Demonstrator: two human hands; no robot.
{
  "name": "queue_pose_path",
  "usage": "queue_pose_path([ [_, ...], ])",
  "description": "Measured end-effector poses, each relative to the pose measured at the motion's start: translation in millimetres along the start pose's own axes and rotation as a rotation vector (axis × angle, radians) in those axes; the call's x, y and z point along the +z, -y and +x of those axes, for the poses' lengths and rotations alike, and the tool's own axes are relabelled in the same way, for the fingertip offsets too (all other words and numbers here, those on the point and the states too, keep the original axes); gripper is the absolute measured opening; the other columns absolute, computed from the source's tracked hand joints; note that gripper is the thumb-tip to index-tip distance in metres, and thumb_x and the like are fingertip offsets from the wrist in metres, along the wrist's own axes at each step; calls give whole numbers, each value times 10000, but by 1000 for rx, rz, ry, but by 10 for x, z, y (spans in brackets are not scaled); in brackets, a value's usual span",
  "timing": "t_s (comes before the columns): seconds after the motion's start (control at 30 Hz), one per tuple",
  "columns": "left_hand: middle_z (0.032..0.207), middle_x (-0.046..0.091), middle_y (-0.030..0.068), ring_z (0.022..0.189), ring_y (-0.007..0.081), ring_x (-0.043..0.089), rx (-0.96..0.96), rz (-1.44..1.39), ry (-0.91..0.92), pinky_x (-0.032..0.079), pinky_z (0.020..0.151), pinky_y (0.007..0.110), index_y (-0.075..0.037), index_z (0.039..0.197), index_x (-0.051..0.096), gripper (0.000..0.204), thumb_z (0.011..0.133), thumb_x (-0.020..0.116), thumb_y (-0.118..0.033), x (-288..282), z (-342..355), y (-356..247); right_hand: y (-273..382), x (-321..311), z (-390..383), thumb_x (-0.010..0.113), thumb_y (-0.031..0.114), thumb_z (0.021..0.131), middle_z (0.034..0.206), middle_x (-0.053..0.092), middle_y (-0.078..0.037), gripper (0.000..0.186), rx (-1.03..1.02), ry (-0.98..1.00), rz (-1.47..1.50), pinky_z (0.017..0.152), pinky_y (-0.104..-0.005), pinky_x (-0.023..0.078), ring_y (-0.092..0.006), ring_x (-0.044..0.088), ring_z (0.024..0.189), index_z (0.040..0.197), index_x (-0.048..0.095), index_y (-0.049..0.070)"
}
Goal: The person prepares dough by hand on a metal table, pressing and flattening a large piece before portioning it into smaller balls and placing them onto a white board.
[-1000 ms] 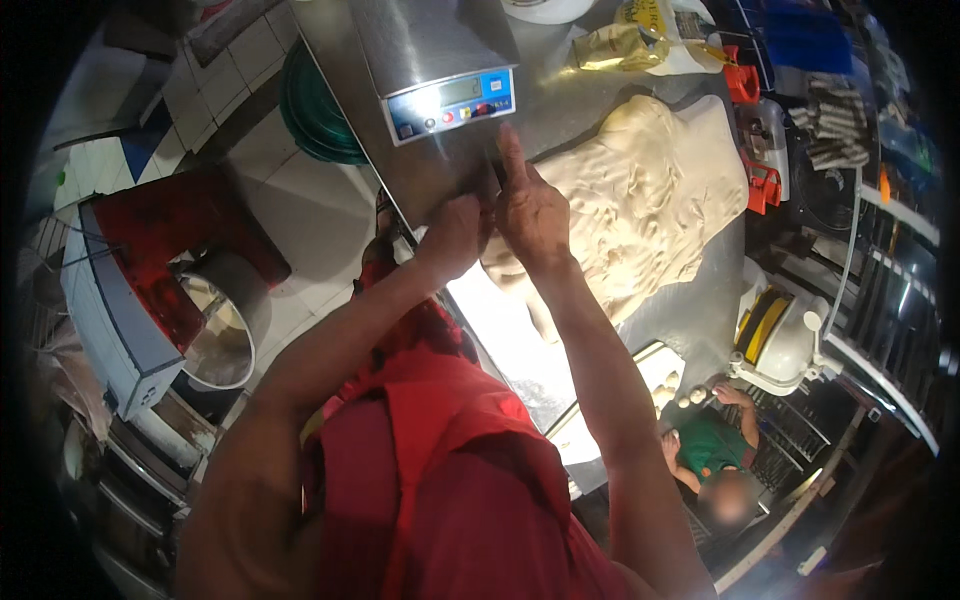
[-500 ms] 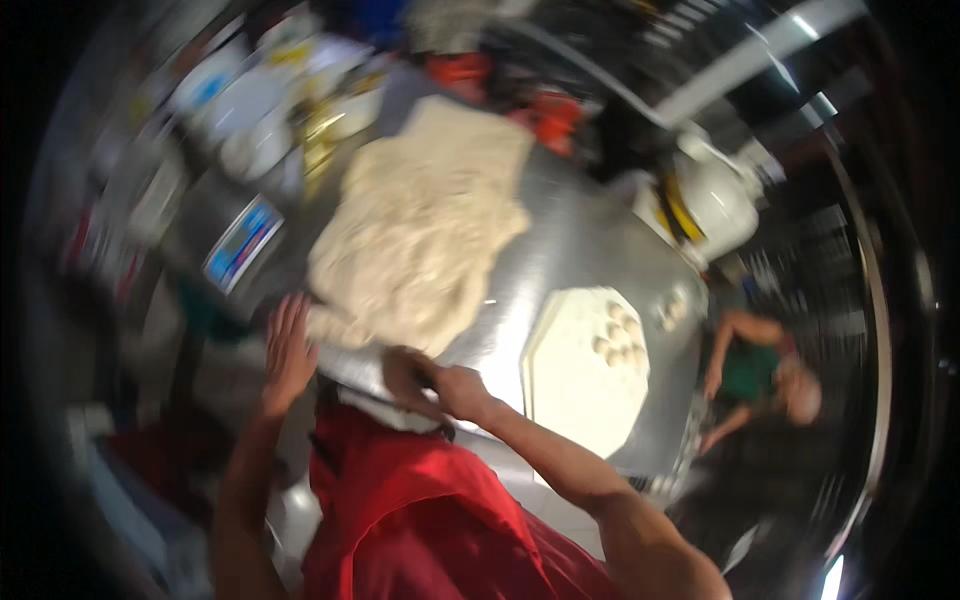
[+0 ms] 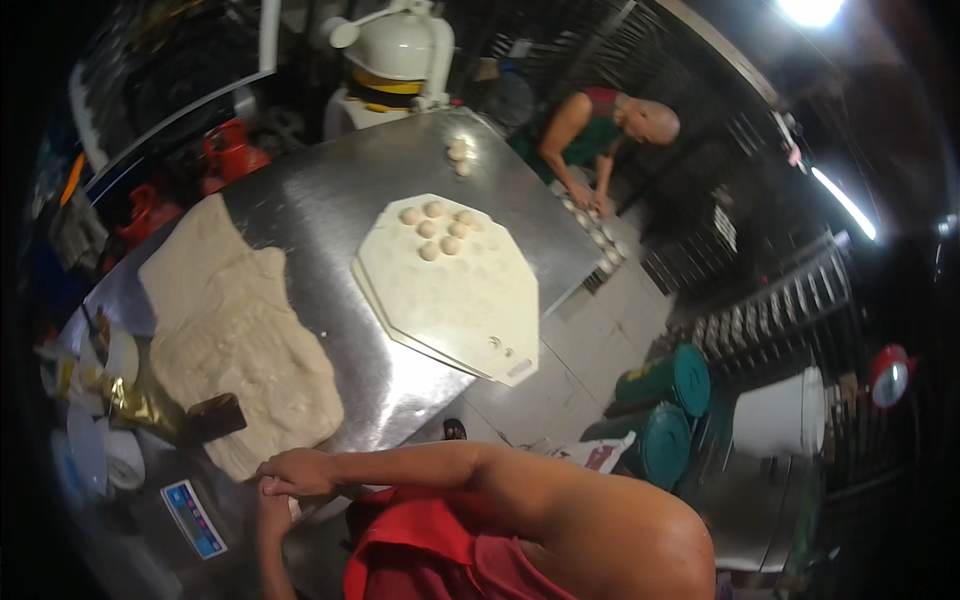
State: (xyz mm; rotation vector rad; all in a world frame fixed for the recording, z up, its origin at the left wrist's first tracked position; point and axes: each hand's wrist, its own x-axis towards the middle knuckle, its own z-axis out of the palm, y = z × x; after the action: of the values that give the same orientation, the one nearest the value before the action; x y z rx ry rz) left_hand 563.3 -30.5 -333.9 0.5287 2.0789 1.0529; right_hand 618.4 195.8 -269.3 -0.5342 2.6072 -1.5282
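Hands: the right hand [image 3: 300,470] and the left hand [image 3: 271,503] are brought together at the table's near edge, the right laid over or against the left; how far the fingers are closed cannot be told, nor whether the small pale bit between them is gripped.
Dough [image 3: 255,350]: a big slab is spread over the left part of the steel table [image 3: 320,190], its near end just beside the hands; whether it is touched cannot be told.
Weight and feel: the slab is judged heavy, soft and stretchy, likely tacky where its surface is rumpled, and easily torn or sagged if lifted by one corner.
Hold on dough: the whole mass would best be supported from beneath with both palms; a small portion is most easily taken at the near edge.
Brown flat piece [image 3: 215,417]: it lies at the dough's left edge, apart from the hands; it is judged stiff and light, best held along its long side.
Scale [image 3: 195,518]: its display panel is seen left of the hands.
Dough balls [image 3: 450,245]: grouped on a pale board [image 3: 420,300]; judged soft and easily dented.
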Motion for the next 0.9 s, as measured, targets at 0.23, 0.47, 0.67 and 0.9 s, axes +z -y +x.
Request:
queue_pose_path([
  [0.23,1346,688,226,1288,384,642,269,177,92,484,1096,456,-10,1372,604,473,1110,570,-402,796,315,-1702,-587,-1143,-1004,628,541,1011,801,722,-237,479,172,-4,-566,676,-539,562,-442,716,734,1011,776,85],
  [0.47,1312,659,181,1274,390,596,312,756,-139,474,1058,495,-44,1373,638,420,1026,664,-278,1662,526,-1838,-407,-1494,-1757,609,297,1034,1373,678,-193,309,338,-51,-538,1051,-512,492,-370,621,1311,1189,737,61],
  [0.67,1528,496,188,1424,366,466,396,770,-306,361,1199,535,8,1612,400,742,989,696,-266,2358,274,-1214,-1046,-457,-2224,581,291,1044,1679,395,-262,648,355,-230,-630,1295,-544,255,-422,348,1574,1566,456,-72],
  [0.9,1532,495,196,1411,391,479,373,667,-284,360,1230,512,35,1591,410,663,1017,631,-215,2110,1243,-1449,-1406,-1029,-1509,561,353,1048,1690,361,-285,667,423,-347,-727,1304,-585,220,-451,309,1590,1589,447,-21],
])
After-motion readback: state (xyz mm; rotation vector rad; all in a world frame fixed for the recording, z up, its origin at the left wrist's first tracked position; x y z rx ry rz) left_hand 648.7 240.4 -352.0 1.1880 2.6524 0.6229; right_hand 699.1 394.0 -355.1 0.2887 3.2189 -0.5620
